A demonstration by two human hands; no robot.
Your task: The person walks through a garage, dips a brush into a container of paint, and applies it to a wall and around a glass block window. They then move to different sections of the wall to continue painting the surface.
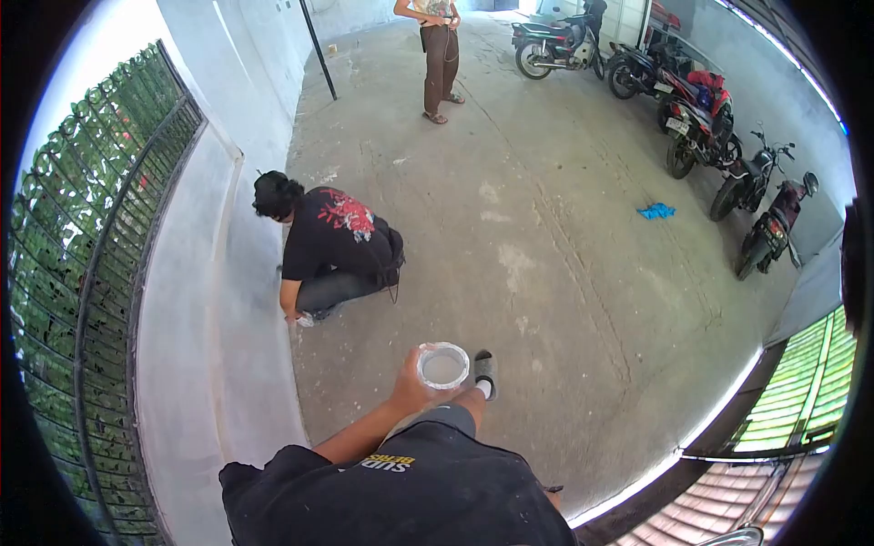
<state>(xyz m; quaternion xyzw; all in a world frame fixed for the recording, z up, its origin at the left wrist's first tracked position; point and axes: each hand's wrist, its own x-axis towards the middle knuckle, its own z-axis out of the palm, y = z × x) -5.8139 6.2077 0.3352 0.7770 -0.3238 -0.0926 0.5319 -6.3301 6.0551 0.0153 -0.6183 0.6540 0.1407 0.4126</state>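
My left hand [411,380] is wrapped round the side of a paint can [443,347], held upright in front of my body. Its rim is smeared white, and a pale grey-white layer shows inside. Below and beside it are my bent knee and a sandalled foot [487,373]. Of my right side, only a small sliver of skin with something dark [553,492] shows past the edge of my black shirt; the fingers there are hidden. To the left, a person in a black shirt [341,227] squats at the foot of the wall, one hand low against it.
A pale wall [196,300] with a metal railing [86,300] runs along the left. Another person [442,64] stands farther back by a dark pole [319,50]. Several motorcycles [696,136] line the right wall. A blue cloth [656,211] lies on the concrete floor [510,264].
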